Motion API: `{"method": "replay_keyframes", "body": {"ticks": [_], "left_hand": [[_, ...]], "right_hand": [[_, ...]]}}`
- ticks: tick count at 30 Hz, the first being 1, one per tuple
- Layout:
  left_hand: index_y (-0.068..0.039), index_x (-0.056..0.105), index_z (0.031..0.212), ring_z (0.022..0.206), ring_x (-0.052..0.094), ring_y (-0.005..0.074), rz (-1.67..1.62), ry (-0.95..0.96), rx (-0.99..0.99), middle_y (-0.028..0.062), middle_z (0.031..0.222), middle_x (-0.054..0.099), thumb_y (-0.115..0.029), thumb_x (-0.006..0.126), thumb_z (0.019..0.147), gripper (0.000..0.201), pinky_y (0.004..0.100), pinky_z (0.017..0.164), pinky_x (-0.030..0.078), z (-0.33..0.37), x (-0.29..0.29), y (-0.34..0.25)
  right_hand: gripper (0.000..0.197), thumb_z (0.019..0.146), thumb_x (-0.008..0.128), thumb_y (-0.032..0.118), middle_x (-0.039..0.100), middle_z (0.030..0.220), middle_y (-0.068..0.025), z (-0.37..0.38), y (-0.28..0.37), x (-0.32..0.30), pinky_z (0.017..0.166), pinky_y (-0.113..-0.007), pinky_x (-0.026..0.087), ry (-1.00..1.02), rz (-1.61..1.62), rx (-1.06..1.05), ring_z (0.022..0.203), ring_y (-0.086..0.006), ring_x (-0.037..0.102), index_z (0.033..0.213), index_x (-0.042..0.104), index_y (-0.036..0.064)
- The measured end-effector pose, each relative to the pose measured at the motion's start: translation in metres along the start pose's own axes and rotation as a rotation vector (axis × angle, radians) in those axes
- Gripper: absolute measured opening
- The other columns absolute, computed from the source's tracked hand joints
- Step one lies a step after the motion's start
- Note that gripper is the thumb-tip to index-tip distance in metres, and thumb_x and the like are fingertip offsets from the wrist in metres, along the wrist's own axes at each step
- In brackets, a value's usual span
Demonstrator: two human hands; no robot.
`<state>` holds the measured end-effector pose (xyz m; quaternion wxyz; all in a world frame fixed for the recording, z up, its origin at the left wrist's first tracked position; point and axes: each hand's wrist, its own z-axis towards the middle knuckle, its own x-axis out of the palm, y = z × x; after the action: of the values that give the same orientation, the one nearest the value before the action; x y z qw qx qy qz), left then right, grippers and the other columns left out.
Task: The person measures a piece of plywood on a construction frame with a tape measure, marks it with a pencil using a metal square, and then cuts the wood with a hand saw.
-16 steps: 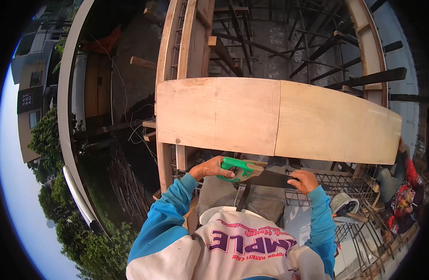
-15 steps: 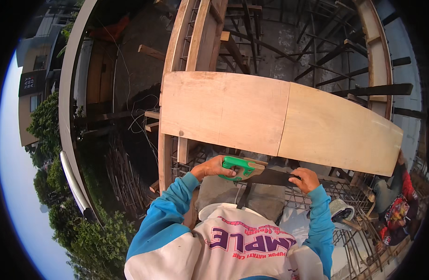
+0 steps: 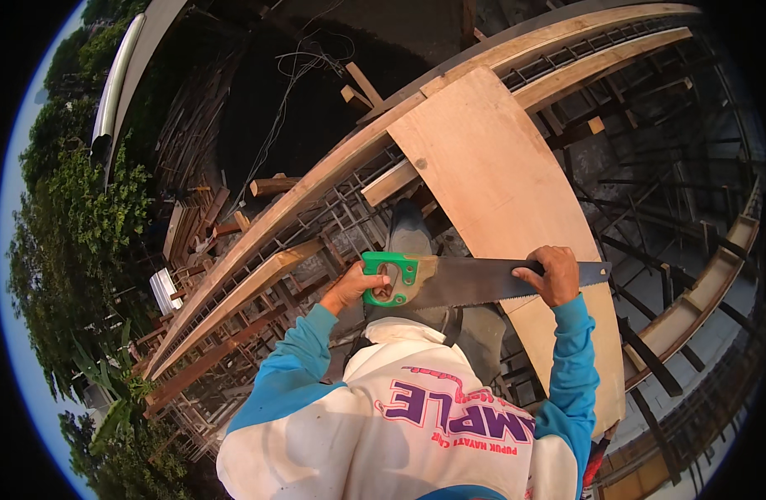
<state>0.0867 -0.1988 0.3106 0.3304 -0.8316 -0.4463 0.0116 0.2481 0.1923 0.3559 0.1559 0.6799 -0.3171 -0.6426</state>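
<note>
A handsaw (image 3: pixel 466 282) with a green handle and a dark blade lies level across the front of my body. My left hand (image 3: pixel 348 287) is closed round the green handle. Near the far end of the blade, my right hand (image 3: pixel 556 273) pinches its upper edge, and the narrow tip sticks out past the fingers. The teeth face toward me. Beyond and partly under the saw is a long plywood sheet (image 3: pixel 504 179), which slants from upper middle down to the right. Its far end rests on a timber beam form.
A long timber form (image 3: pixel 308 187) with steel bars inside runs diagonally from lower left to upper right. Open gaps with dark props (image 3: pixel 649 183) drop away at the right. Loose wire (image 3: pixel 295 75) hangs beyond the form. Trees (image 3: pixel 83 217) stand at the left.
My view has swung round, so the plywood now slants down to the right. The saw has turned its blade flat toward view, and the right hand now shows over the plywood. Both hands keep their hold.
</note>
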Motion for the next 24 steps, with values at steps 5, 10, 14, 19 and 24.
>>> {"method": "replay_keyframes", "body": {"ticks": [5,10,14,19,24], "left_hand": [[-0.006,0.055,0.118,0.083,0.064,0.0160,-0.096,-0.266,-0.009,0.0082,0.104,0.063,-0.026,0.081,0.080,0.051,0.0309,0.073,0.054,-0.006,-0.065,0.033],[-0.006,0.039,0.139,0.130,0.040,0.0332,0.092,-1.212,0.163,0.0197,0.140,0.041,-0.045,0.079,0.079,0.081,0.0468,0.106,0.036,0.012,-0.058,0.082],[-0.008,0.036,0.143,0.133,0.039,0.0313,-0.889,-0.647,-0.030,0.0181,0.146,0.041,-0.061,0.068,0.083,0.086,0.0470,0.114,0.025,0.015,-0.003,0.145],[-0.012,0.038,0.143,0.134,0.039,0.0245,-0.782,-0.451,0.063,0.0107,0.145,0.045,-0.067,0.062,0.084,0.084,0.0435,0.116,0.011,0.042,0.034,0.098],[-0.012,0.042,0.143,0.135,0.040,0.0247,-0.273,-0.105,-0.042,0.0078,0.144,0.047,-0.057,0.067,0.085,0.077,0.0429,0.110,0.027,0.040,0.008,0.094]], "right_hand": [[0.038,0.068,0.083,0.042,0.066,0.067,-0.0102,0.038,0.055,0.047,0.060,-0.040,0.048,0.074,-0.016,0.079,0.063,-0.0307,0.063,0.070,0.066,0.0072],[0.042,0.072,0.080,0.046,0.066,0.070,-0.0142,0.043,0.075,0.122,0.060,-0.043,0.049,0.090,-0.089,0.214,0.067,-0.0340,0.064,0.071,0.066,0.0068],[0.041,0.077,0.077,0.045,0.067,0.074,-0.0163,0.052,0.091,0.173,0.063,-0.045,0.049,0.129,-0.075,0.273,0.071,-0.0366,0.065,0.076,0.066,0.0060],[0.040,0.083,0.072,0.046,0.069,0.081,-0.0175,0.067,0.093,0.183,0.070,-0.045,0.051,0.159,-0.015,0.355,0.079,-0.0375,0.066,0.085,0.068,0.0062],[0.052,0.082,0.067,0.059,0.070,0.082,-0.0183,0.051,0.049,0.191,0.073,-0.045,0.051,0.125,0.040,0.628,0.080,-0.0367,0.067,0.088,0.070,0.0070]]}}
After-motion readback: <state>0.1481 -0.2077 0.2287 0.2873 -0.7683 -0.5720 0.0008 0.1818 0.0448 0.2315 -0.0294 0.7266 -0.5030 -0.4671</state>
